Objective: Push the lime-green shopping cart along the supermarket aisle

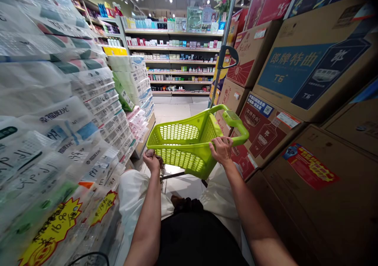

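Note:
A lime-green shopping cart [180,155] with a perforated plastic basket stands sideways in front of me, and the part of the basket that shows has nothing in it. My left hand [151,161] is closed around a crumpled brownish-grey cloth [161,161] at the basket's left end. Whether the cloth presses on the rim is hard to see. On the right, my right hand [221,148] has its fingers wrapped over the cart's edge, just below the looped push handle [236,124].
Wrapped tissue packs [91,84] are piled high along the left, with yellow price signs [54,226]. Stacked cardboard cartons [283,61] wall the right side. A metal pole with a black handle [228,57] rises behind the cart. Stocked shelves [174,49] stand across the far end.

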Action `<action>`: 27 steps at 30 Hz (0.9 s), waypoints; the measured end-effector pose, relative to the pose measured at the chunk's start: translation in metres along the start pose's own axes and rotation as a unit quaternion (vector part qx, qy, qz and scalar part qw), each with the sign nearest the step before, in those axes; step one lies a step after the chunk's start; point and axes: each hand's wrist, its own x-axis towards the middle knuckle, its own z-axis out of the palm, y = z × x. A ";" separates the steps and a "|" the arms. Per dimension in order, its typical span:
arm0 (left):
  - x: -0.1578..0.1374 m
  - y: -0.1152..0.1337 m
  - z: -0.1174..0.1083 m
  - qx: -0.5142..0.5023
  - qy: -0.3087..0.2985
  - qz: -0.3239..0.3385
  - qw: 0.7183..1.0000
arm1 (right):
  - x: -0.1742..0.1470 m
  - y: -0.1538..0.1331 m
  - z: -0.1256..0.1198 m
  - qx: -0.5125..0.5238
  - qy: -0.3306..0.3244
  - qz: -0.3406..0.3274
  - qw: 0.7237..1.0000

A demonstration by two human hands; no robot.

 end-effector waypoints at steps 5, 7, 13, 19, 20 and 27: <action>-0.005 0.012 0.007 0.035 0.042 -0.006 0.999 | -0.002 0.000 -0.002 0.015 -0.005 0.011 1.000; -0.030 0.015 0.018 0.043 0.014 0.014 0.999 | -0.003 0.000 -0.003 0.017 -0.004 0.010 1.000; -0.077 0.023 0.041 0.035 -0.056 0.104 0.992 | -0.003 0.004 -0.004 0.008 0.000 0.010 1.000; -0.036 0.032 0.027 0.058 0.021 0.077 0.995 | -0.002 0.005 -0.005 0.008 -0.006 0.013 1.000; -0.038 0.035 0.028 0.059 -0.009 0.087 0.994 | -0.002 0.005 -0.005 0.009 -0.007 0.015 1.000; -0.117 0.068 0.057 0.049 -0.310 0.309 0.898 | -0.001 0.005 -0.005 0.007 -0.005 0.012 1.000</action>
